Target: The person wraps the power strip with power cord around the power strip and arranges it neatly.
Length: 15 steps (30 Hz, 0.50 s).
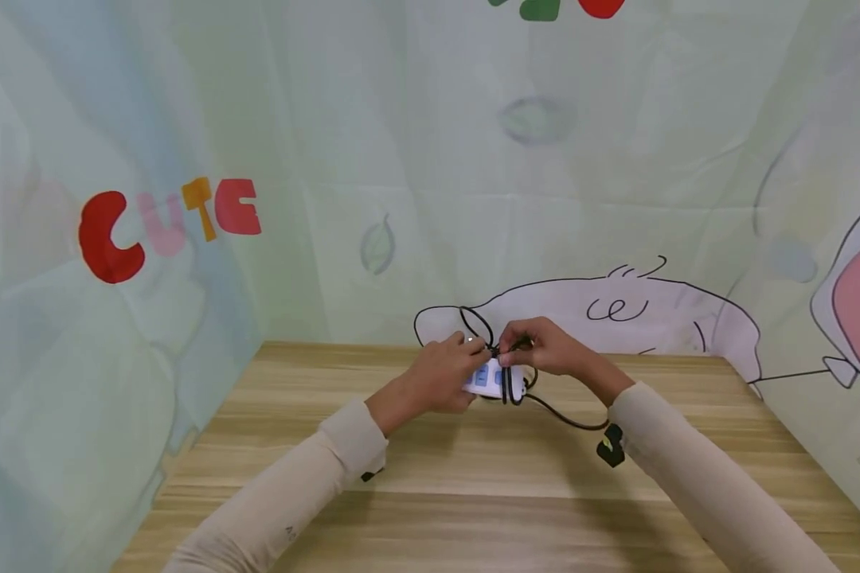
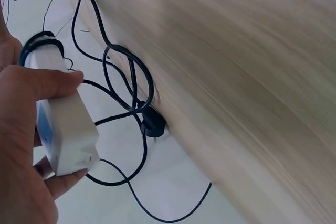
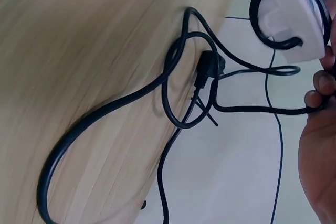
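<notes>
My left hand (image 1: pixel 437 374) grips a white power strip (image 2: pixel 73 129) with blue socket faces, thumb on one side and fingers on the other. Black cord (image 1: pixel 566 420) is wound round the strip's right end, as the right wrist view shows on the strip (image 3: pixel 289 19). My right hand (image 1: pixel 548 346) pinches a length of the cord close to the strip. Loose loops of the cord (image 3: pixel 105 107) hang beyond the hands, and a black plug (image 2: pixel 152 121) shows among them near the table's far edge.
The wood-grain table (image 1: pixel 430 509) lies under both forearms. A printed cloth (image 1: pixel 373 119) with cartoon drawings and coloured letters stands behind the table and along its sides. A small dark object (image 1: pixel 611 446) shows beside the right sleeve.
</notes>
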Tool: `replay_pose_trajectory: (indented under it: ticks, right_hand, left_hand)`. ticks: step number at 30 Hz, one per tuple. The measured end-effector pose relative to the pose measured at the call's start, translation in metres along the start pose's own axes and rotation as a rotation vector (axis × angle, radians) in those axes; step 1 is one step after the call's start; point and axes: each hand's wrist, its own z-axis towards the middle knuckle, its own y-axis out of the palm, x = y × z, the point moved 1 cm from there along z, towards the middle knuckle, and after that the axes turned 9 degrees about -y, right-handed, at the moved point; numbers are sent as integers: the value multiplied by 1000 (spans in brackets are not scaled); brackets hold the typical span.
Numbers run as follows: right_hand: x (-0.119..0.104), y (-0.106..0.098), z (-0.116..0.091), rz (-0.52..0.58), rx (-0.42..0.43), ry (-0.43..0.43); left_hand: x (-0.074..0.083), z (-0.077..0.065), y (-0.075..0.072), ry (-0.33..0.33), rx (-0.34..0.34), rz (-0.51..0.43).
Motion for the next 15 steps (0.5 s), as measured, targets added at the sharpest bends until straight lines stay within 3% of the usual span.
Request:
replay_pose_trajectory:
  ticks: [6,11,15]
  right_hand:
    - [5,-1,3,117,90,60]
    - [16,5,-1,357,218,165]
    - [29,16,-3,586,326,243]
  left_hand:
    - [-7,-2,-1,45,98,-28]
    - [-11,1,-10,64,152,-13]
    - [-13,6,-16,58,152,-22]
